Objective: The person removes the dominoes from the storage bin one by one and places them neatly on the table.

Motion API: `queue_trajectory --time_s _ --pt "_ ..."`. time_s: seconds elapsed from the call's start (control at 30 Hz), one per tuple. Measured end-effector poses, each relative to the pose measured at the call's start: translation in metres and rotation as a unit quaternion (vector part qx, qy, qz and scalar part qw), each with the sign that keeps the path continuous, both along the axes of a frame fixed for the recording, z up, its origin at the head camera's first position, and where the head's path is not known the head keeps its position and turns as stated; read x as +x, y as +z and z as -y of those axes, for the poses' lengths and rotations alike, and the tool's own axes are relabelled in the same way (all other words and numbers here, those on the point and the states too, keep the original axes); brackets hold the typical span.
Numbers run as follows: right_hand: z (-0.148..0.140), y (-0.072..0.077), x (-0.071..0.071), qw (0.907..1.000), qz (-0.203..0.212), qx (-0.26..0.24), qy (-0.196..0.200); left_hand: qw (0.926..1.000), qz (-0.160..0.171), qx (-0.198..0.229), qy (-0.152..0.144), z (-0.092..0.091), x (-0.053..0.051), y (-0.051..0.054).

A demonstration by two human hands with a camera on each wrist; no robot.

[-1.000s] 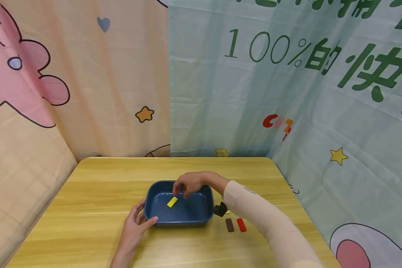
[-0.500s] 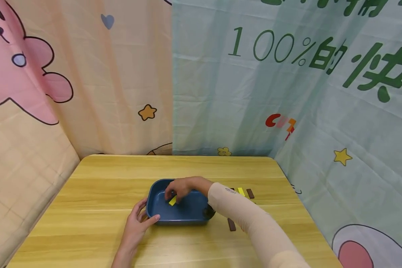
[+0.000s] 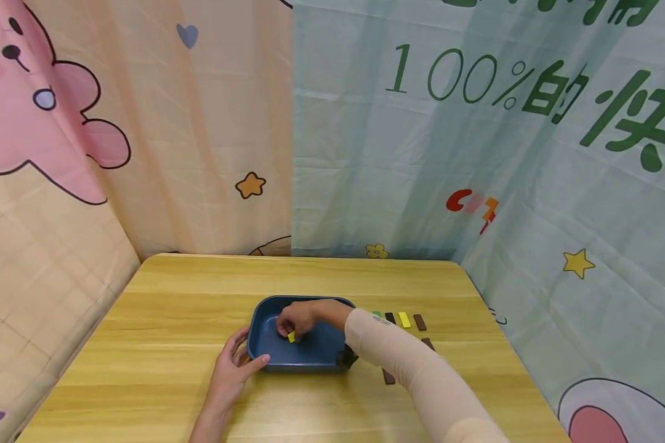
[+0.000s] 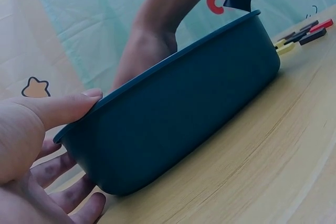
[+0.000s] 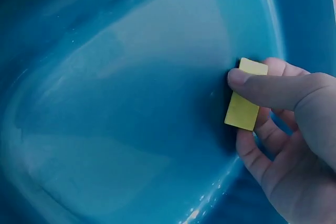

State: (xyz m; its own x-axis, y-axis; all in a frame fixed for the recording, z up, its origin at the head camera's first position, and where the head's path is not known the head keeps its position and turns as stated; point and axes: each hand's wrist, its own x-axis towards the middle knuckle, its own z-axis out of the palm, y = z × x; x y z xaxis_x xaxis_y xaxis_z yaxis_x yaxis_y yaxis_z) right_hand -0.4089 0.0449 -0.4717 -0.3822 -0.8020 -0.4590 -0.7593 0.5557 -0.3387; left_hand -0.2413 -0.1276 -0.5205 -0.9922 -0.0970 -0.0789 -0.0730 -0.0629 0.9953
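Note:
A dark blue rectangular basin (image 3: 305,368) sits on the wooden table. At its left end my left hand (image 3: 229,368) holds it, thumb over the rim and fingers against the outer wall, as the left wrist view shows on the basin (image 4: 184,114). My right hand (image 3: 298,319) reaches down inside the basin. In the right wrist view, a small yellow rectangular block (image 5: 243,109) is pinched between thumb and fingers of that right hand (image 5: 294,119), close to the basin floor. In the head view the yellow block (image 3: 291,337) is mostly covered by the fingers.
Right of the basin lie loose small blocks: a yellow block (image 3: 404,320), a black block (image 3: 390,317), a brown block (image 3: 419,322), a dark brown block (image 3: 388,376) and others partly behind the right sleeve (image 3: 410,354). Curtains (image 3: 366,154) stand behind the table.
My right hand has lowered into the basin and taken hold of the yellow block lying there. The left hand keeps its place on the basin's end. The head view has shifted slightly.

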Motion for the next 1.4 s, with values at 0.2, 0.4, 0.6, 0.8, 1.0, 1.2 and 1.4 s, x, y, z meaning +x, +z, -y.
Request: queue_trajectory --time_s 0.2,0.4,0.6,0.8,1.0,1.2,1.4 --pt "-0.006 0.005 -0.002 0.9997 0.022 -0.003 0.009 1.0 0.002 -0.008 -0.004 0.001 -0.001 -0.001" --pt "-0.014 0.02 -0.003 0.9977 0.058 -0.032 -0.01 0.9999 0.0 -0.011 -0.005 0.001 -0.001 -0.002" --pt "-0.028 0.031 -0.001 0.9931 0.067 -0.082 -0.05 1.0 -0.004 -0.006 -0.004 0.0 0.001 -0.002" --pt "-0.045 0.037 0.005 0.975 0.115 -0.163 -0.097 0.9999 -0.006 -0.01 -0.002 0.001 0.002 -0.004" --pt "-0.06 0.037 0.01 0.9475 0.143 -0.24 -0.156 0.9998 -0.017 -0.006 -0.001 -0.001 -0.002 -0.002" --pt "-0.069 0.034 0.023 0.9008 0.196 -0.307 -0.237 0.9999 -0.011 -0.011 0.0 -0.001 -0.003 -0.002" --pt "-0.079 0.027 0.038 0.8319 0.247 -0.376 -0.324 0.9998 -0.014 -0.013 0.003 0.001 -0.002 -0.003"
